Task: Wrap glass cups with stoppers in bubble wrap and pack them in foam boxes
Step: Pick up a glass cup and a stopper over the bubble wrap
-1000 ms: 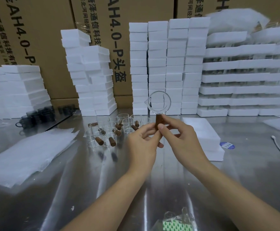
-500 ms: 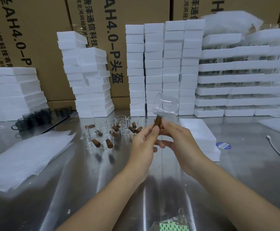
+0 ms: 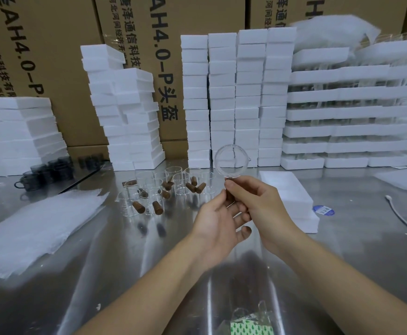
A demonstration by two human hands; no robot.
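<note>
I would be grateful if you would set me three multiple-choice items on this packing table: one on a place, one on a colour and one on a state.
1. Where does the pile of bubble wrap lie?
A. on top of the cardboard cartons
B. on the table, at the left
C. inside a foam box

2. What colour are the stoppers in the glass cups standing on the table?
A. green
B. white
C. brown

3. In what state is the glass cup that is held up?
A. bare and unwrapped
B. wrapped in bubble wrap
C. lying in a foam box

Answers:
1 B: the sheets lie on the steel table, left of the left hand.
2 C: each shows brown through the clear glass.
3 A: the right hand pinches its stopper, and no wrap covers the glass.
</note>
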